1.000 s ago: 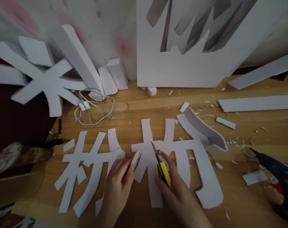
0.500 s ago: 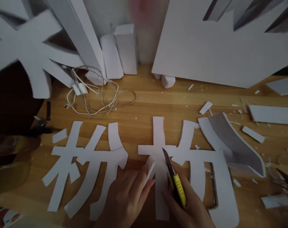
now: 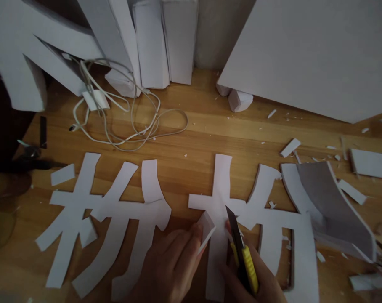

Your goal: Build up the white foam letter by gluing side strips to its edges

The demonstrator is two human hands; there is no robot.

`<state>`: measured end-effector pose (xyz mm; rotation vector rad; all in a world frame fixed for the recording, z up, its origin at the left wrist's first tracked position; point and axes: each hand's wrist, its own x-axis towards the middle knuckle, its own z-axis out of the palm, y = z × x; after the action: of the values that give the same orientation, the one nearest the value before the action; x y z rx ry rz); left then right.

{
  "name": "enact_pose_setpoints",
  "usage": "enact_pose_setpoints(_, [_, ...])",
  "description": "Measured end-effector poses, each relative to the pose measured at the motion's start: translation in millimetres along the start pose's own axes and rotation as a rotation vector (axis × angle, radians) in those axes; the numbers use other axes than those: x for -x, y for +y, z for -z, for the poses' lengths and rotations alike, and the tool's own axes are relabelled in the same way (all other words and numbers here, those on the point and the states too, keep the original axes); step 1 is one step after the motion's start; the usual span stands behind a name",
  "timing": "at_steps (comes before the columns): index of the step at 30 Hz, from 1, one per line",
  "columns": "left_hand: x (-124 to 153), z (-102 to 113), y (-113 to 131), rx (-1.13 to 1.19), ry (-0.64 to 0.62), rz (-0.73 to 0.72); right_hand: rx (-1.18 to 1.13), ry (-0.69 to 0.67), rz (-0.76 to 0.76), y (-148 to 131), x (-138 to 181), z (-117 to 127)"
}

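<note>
Pinching a small white piece (image 3: 206, 227) in the left hand (image 3: 176, 261), near the left stem of the right-hand cut-out (image 3: 269, 216); gripping a yellow cutter (image 3: 250, 269) in the right hand (image 3: 268, 280), right of that stem, slanting its long axis up-left toward the piece.

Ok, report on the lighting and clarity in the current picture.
Head view: dim overall, with the left edge sinking into murk; head view: the raised curved strip shades to grey; head view: the yellow-handled cutter reads clearly, and the wooden tabletop shows no harsh glare.
</note>
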<state>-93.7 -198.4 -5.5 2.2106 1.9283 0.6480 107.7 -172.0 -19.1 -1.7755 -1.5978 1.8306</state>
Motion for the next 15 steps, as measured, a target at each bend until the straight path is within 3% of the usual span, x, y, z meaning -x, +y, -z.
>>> enact_pose_setpoints(6, [4.6,-3.2,-5.0,0.12,0.039,0.153,-0.017,0.06,0.04,-18.3,-1.7,-2.8])
enact_pose_setpoints(8, [7.4,-2.2,-8.9,0.191,0.095,0.308,0.002,0.074,0.07,-22.5,-1.9,-2.6])
enact_pose_setpoints(12, [13.7,0.8,-17.5,0.487,0.205,0.776,0.025,0.082,0.167,-24.8,-1.4,-1.2])
enact_pose_setpoints(15, [19.0,2.0,-22.6,0.593,0.11,0.83,0.005,0.098,0.225,-23.3,-1.2,-1.2])
